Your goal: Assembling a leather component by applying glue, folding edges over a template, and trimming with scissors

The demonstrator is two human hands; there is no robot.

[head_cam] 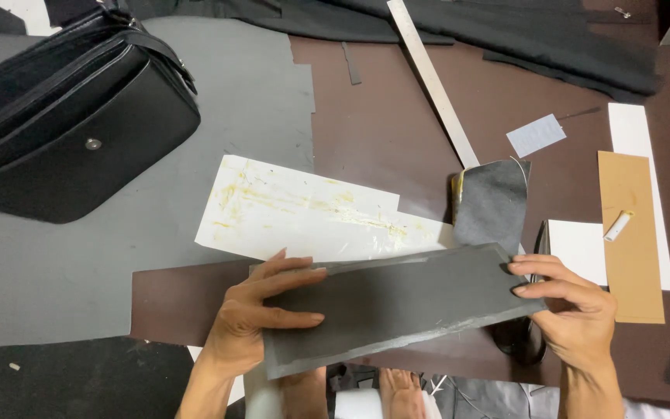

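Observation:
A long dark grey leather panel [397, 306] with pale glue along its edges is held flat above the table. My left hand [253, 322] grips its left end, fingers spread on top. Its right end is pinched by my right hand [575, 306], fingertips on the upper corner. Just behind the panel lies a white paper sheet [304, 209] smeared with yellow glue. A smaller dark leather piece [494, 203] lies curled beside it.
A black bag [63, 116] sits far left on a grey sheet [250, 101]. A metal ruler [432, 77] runs diagonally at the top. A tan card strip [630, 233] with a small white tube [618, 226], white cards and black fabric lie right.

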